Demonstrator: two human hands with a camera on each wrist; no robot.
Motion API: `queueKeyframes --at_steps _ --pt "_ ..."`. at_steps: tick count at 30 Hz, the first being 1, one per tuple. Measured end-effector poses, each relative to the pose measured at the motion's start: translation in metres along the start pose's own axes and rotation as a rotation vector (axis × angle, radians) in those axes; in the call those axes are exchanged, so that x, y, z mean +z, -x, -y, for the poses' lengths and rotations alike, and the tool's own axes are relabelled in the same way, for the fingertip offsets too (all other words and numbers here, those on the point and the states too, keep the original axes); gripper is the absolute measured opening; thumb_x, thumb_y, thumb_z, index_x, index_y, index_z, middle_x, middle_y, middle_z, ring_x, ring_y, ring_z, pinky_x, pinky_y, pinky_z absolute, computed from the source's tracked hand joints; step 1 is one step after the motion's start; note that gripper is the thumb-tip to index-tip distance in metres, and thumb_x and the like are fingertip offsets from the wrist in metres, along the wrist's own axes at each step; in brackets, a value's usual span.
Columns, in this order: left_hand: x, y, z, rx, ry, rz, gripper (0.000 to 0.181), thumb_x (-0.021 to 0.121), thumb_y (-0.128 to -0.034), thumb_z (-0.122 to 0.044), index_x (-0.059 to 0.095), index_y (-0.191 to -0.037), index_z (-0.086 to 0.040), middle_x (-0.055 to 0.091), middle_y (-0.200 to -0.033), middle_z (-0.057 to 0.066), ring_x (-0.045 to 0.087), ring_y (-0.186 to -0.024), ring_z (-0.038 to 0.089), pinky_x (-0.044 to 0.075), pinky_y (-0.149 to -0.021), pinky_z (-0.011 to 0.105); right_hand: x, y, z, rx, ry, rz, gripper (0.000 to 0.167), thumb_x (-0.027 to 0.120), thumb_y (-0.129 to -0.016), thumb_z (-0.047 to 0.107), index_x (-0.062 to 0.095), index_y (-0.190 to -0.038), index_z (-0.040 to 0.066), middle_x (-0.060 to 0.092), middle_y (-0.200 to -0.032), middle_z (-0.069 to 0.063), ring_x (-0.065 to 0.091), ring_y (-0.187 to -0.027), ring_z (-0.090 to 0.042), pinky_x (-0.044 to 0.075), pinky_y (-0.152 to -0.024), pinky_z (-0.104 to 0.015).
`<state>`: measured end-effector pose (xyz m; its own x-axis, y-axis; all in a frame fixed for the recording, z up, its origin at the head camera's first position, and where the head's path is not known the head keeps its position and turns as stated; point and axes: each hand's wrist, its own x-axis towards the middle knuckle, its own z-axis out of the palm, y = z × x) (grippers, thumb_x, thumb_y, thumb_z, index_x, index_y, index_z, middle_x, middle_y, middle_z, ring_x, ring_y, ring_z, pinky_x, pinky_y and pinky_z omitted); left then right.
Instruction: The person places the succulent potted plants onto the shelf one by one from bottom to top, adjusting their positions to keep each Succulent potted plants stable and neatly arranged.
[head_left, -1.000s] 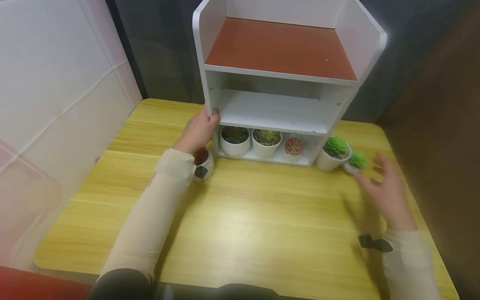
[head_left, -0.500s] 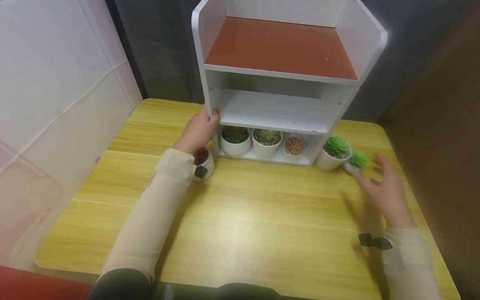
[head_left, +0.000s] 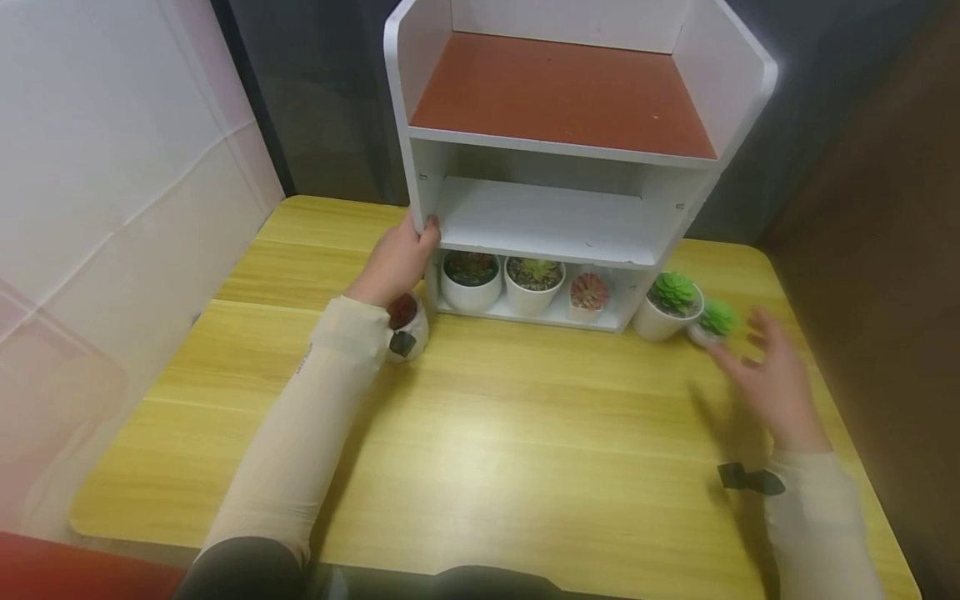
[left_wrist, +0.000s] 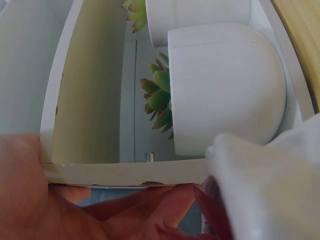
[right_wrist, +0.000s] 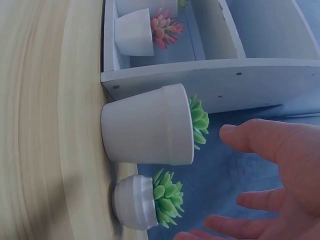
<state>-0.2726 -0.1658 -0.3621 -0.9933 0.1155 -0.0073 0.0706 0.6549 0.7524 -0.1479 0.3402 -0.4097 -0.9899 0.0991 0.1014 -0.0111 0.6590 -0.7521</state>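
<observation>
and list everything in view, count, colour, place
Rectangular table: 1, yellow, centre
Tiered shelf unit: 1, white, rust deck, on table
Leafy potted succulents: 2, greenish, white pots, bottom shelf
Small pink potted succulent: 1, white pot, same shelf
Large green potted succulent: 1, white pot, right of unit
Small green potted succulent: 1, white pot, beside it
Maroon potted plant: 1, white pot, left of unit
Smooth backdrop: 1, dark grey, behind
Draped sheet: 1, pale pinkish, left
Side panel: 1, brown, right
Unclear thing: 1, red, lower left
Left hand: 1, beige sleeve, gripping unit's left side
Right hand: 1, beige sleeve, near small green succulent
</observation>
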Motion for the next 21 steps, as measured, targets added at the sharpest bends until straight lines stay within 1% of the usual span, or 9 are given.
queueKeyframes --at_steps 4,11,17,21 --pt "0.0002 -0.0004 0.0011 0.005 -0.001 -0.004 0.073 0.031 -0.114 -0.057 0.011 -0.175 -0.022 0.036 -0.172 0.016 0.05 -0.141 0.037 0.035 -0.12 0.061 -0.0007 -0.0001 -0.0017 0.008 0.008 0.005 0.093 0.073 -0.106 0.029 0.015 -0.171 -0.003 0.029 -0.166 -0.039 0.037 -0.145 -0.061 0.041 -0.107 -0.074" --pt "0.0001 -0.0014 0.0021 -0.004 0.001 0.001 0.074 0.031 -0.1135 -0.058 0.01 -0.175 -0.025 0.034 -0.174 0.013 0.046 -0.148 0.037 0.034 -0.121 0.061 -0.0025 -0.0008 -0.005 0.022 0.031 0.016 0.096 0.073 -0.106 0.034 0.013 -0.171 -0.002 0.027 -0.168 -0.037 0.037 -0.145 -0.062 0.042 -0.106 -0.075" --pt "0.0003 -0.0012 0.0013 0.002 -0.01 -0.002 0.074 0.031 -0.1138 -0.058 0.01 -0.175 -0.023 0.034 -0.174 0.014 0.047 -0.146 0.037 0.034 -0.121 0.061 -0.0044 -0.004 -0.0071 0.04 0.045 0.042 0.098 0.071 -0.107 0.037 0.009 -0.171 -0.002 0.023 -0.169 -0.038 0.034 -0.145 -0.064 0.04 -0.105 -0.078" --pt "0.0004 -0.0011 0.0011 0.003 -0.013 -0.004 0.074 0.031 -0.1139 -0.057 0.01 -0.175 -0.022 0.034 -0.174 0.015 0.047 -0.147 0.038 0.034 -0.121 0.062 -0.0043 -0.0069 -0.0081 0.04 0.057 0.044 0.098 0.071 -0.106 0.037 0.01 -0.171 -0.004 0.023 -0.169 -0.039 0.035 -0.145 -0.064 0.04 -0.106 -0.078"
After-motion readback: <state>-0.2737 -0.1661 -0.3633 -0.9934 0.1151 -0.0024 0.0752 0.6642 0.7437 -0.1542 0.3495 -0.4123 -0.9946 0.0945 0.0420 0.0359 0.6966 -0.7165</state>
